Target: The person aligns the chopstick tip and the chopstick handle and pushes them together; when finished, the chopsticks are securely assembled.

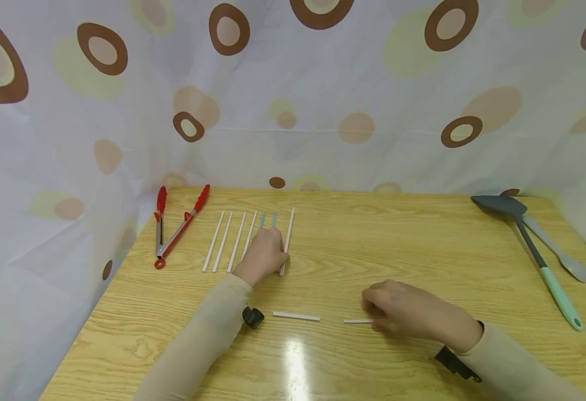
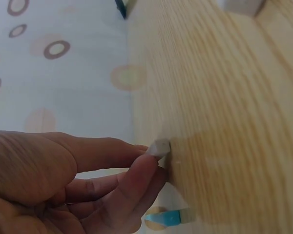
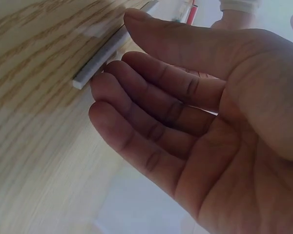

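Observation:
At the right end of a row of thin sticks, my left hand [image 1: 264,253] pinches a long white stick [image 1: 290,231] between thumb and fingers. The left wrist view shows the end of this white stick [image 2: 159,147] between the fingertips, close to the table. Beside that hand lie two blue sticks [image 1: 274,219], largely covered by it, and several white sticks [image 1: 223,242] to their left. Nearer the front, my right hand [image 1: 408,309] hovers by a white stick [image 1: 356,321] and hides part of it. Its fingers are loosely bent, and the white stick [image 3: 100,58] lies beyond them, not gripped.
Another white stick [image 1: 296,316] lies crosswise at the front middle of the wooden table [image 1: 373,239]. Red-tipped tongs [image 1: 175,234] lie spread at the back left. At the right, a dark spatula [image 1: 530,245] with a mint handle lies beside a grey spoon-like utensil [image 1: 555,250].

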### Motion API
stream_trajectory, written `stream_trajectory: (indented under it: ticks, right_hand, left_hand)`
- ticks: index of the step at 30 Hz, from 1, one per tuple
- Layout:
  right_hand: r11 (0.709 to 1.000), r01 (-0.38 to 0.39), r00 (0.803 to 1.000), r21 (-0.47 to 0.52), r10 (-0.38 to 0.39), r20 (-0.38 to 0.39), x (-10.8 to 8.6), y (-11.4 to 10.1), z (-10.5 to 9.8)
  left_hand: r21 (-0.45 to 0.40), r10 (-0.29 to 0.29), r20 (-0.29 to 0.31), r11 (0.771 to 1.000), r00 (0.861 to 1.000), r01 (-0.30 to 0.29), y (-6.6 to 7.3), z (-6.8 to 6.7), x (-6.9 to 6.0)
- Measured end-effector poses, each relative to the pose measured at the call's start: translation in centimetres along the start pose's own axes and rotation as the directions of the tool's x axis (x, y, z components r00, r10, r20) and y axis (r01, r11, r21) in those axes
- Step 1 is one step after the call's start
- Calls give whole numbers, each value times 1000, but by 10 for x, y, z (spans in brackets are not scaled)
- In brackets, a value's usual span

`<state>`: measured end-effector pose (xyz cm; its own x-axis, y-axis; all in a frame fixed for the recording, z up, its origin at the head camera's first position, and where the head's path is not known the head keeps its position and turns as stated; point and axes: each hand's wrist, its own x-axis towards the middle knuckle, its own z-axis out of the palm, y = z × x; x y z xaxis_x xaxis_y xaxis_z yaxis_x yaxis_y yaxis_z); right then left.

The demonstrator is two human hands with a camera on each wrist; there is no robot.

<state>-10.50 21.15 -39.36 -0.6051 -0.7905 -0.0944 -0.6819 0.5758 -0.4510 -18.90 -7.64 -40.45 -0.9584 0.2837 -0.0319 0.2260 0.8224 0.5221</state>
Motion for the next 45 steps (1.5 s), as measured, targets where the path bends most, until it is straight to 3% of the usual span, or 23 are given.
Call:
stream_trajectory:
  ticks: [14, 26, 32, 34, 36, 37, 40, 42, 43, 45]
  right_hand:
    - [1000, 2, 1000, -31, -2, -13, 1, 0, 2]
    - [999, -5, 1000, -53, 4, -21, 1, -2, 2]
    - [998, 3, 1000, -60, -5, -26, 0, -2, 3]
    - [998, 7, 1000, -65, -9, -30, 0, -2, 3]
    - [997, 14, 999, -69, -16, -36, 0, -2, 3]
    - [997, 16, 999, -71, -19, -38, 0, -2, 3]
    - [997, 22, 999, -73, -25, -46, -1, -2, 3]
    - [997, 26, 998, -75, -29, -51, -1, -2, 3]
    - [996, 29, 998, -81, -33, -55, -2, -2, 3]
    - [995, 35, 997, -91, -41, -62, -2, -2, 3]
  left_hand:
    - [1, -1, 20, 1000, 1000, 1, -3, 1, 4]
    - [9, 8, -16, 1000, 1000, -8, -3, 1, 2]
    - [54, 96, -71, 994, 993, -92, 8, -8, -5]
    - [78, 162, -36, 984, 986, -159, 14, -13, -10]
    - [102, 243, 64, 963, 968, -248, 18, -17, -16]
    - [105, 287, 125, 948, 950, -300, 19, -18, -20]
    - [85, 385, 310, 900, 870, -428, 22, -19, -34]
    - [72, 404, 392, 882, 827, -465, 22, -17, -44]
    - [74, 401, 418, 879, 815, -471, 22, -15, -49]
    - [90, 383, 453, 879, 805, -468, 22, -11, -58]
